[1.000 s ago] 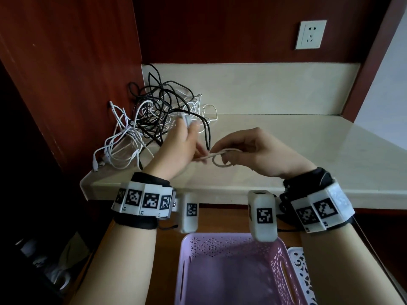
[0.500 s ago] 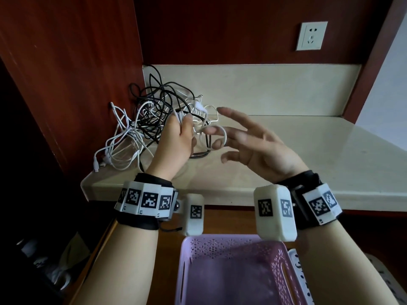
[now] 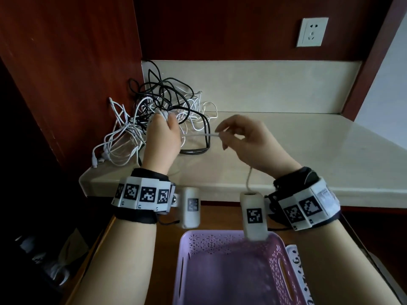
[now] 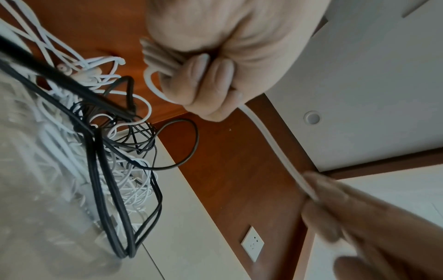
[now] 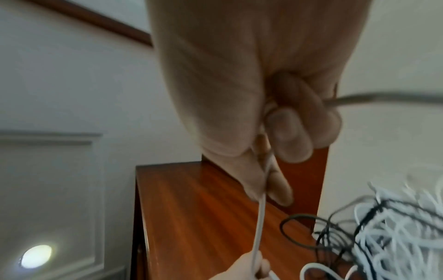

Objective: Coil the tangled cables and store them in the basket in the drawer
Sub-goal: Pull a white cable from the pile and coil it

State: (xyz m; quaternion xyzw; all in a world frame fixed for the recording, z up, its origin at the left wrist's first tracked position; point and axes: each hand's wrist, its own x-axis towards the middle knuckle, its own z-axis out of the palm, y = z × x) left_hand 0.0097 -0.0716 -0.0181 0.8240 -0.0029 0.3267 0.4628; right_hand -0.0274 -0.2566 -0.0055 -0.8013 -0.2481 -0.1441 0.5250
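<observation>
Here, a pale stone counter [image 3: 286, 137] fills the middle of the head view, set into a dark wood alcove, with a white wall socket [image 3: 312, 31] at the upper right. Below the counter, at the bottom centre of the frame, a lilac plastic basket [image 3: 284, 265] sits in an open wooden drawer [image 3: 105, 234], and nothing can be seen inside it.

On the counter's left end, in the centre left of the frame, lies a tangled pile of cables [image 3: 158, 119], black and white strands looped through one another.

In front of the pile, the left hand [image 3: 161, 137] is closed in a fist around a small bundle of white cable loops [image 4: 158, 62]; the left wrist view shows the fingers curled tightly over several folded strands. One white cable [image 3: 198, 135] runs taut from that fist across to the right hand [image 3: 246, 139], which pinches it between thumb and fingertips, the other fingers loosely curled. The cable's free length hangs down under the right hand toward the wrist camera.

The coil looks only partly wound, and storing has not begun. The likely trouble is a snag: if this cable is knotted into the pile, a pull could drag the whole tangle toward the counter edge. A loosened left fist would also let the loops spring apart.
</observation>
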